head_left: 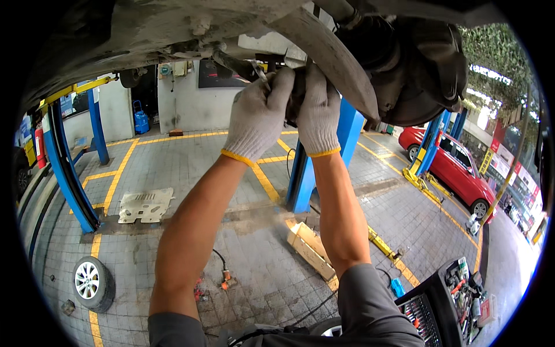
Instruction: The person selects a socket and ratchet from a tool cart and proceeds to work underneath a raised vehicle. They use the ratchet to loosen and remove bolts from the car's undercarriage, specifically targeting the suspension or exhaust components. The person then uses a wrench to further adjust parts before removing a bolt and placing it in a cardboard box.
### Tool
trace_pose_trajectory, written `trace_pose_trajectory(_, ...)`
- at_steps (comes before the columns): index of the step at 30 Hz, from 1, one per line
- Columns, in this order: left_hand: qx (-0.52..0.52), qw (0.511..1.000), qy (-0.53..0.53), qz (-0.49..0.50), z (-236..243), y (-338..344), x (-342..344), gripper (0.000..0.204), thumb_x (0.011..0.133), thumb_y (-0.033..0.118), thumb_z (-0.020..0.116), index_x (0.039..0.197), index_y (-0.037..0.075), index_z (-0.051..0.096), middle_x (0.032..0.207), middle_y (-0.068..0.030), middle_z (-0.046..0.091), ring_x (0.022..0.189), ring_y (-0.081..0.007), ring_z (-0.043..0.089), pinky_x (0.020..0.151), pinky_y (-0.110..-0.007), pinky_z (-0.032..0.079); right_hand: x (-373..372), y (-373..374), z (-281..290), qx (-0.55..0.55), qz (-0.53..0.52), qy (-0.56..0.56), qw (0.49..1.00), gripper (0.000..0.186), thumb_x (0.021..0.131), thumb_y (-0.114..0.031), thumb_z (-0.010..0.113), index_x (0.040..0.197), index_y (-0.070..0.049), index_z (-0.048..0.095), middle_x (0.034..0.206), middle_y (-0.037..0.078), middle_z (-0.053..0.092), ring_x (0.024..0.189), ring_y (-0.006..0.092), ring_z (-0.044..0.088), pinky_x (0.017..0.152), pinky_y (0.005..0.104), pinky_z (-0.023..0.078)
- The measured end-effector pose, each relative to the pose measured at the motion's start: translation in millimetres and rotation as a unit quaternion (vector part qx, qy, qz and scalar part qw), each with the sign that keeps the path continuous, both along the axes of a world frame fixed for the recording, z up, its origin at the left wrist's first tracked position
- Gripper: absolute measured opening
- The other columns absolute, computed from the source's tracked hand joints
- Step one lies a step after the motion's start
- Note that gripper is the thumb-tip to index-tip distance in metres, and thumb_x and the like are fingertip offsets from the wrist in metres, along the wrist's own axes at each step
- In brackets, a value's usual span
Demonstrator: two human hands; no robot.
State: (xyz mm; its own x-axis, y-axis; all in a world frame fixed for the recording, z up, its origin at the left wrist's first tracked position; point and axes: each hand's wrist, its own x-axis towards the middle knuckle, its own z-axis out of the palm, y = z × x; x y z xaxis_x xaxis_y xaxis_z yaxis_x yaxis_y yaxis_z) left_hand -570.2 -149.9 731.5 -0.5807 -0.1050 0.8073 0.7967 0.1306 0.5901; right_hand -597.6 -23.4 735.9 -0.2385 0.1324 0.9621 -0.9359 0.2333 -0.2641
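Note:
Both my arms reach up to the underside of a raised car (173,34), and each hand wears a white knit glove with a yellow cuff. My left hand (260,113) is closed, its thumb toward a dark part between the hands. A short, thin metal piece (261,74) sticks up beside its fingers; its kind is unclear. Beside it, my right hand (318,113) has its fingers curled upward at the same dark part, and their tips are hidden. A curved grey suspension arm (329,61) passes just above and right of my right hand.
Blue lift posts (300,182) stand ahead. On the tiled floor lie a metal guard plate (145,205), a wheel (92,283), an orange air tool (228,280) and an open long box (312,248). A tool cart (457,301) is at lower right; a red car (457,168) stands beyond.

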Motion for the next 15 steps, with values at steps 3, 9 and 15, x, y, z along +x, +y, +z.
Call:
trace_pose_trajectory(3, 0.000, 1.000, 0.012, 0.006, 3, 9, 0, 0.050, 0.106, 0.045, 0.062, 0.093, -0.003, 0.069, 0.075, -0.0037, 0.064, 0.071, -0.0119, 0.057, 0.068, -0.031, 0.048, 9, 1, 1, 0.009, -0.031, -0.011, 0.999, 0.040, 0.112, -0.031, 0.050, 0.130, 0.004, 0.059, 0.116, 0.024, 0.065, 0.102, 0.0319, 0.065, 0.091, 0.0415, 0.052)
trace_pose_trajectory(9, -0.014, 1.000, -0.011, 0.013, 7, 10, -2, 0.052, 0.106, 0.045, 0.058, 0.101, -0.005, 0.069, 0.080, -0.0138, 0.070, 0.075, -0.0156, 0.063, 0.074, -0.034, 0.052, -3, 1, 2, -0.017, -0.036, -0.017, 0.999, 0.039, 0.111, -0.032, 0.053, 0.126, 0.002, 0.062, 0.117, 0.029, 0.064, 0.105, 0.0410, 0.064, 0.095, 0.0452, 0.050)
trace_pose_trajectory(15, -0.030, 0.998, 0.034, 0.039, 0, 11, -9, 0.050, 0.107, 0.044, 0.052, 0.100, -0.002, 0.068, 0.086, -0.0244, 0.071, 0.079, -0.0349, 0.071, 0.076, -0.041, 0.054, -16, 3, 0, 0.007, -0.100, -0.009, 0.995, 0.042, 0.111, -0.031, 0.052, 0.123, 0.007, 0.065, 0.120, 0.029, 0.067, 0.109, 0.0412, 0.061, 0.101, 0.0454, 0.046)
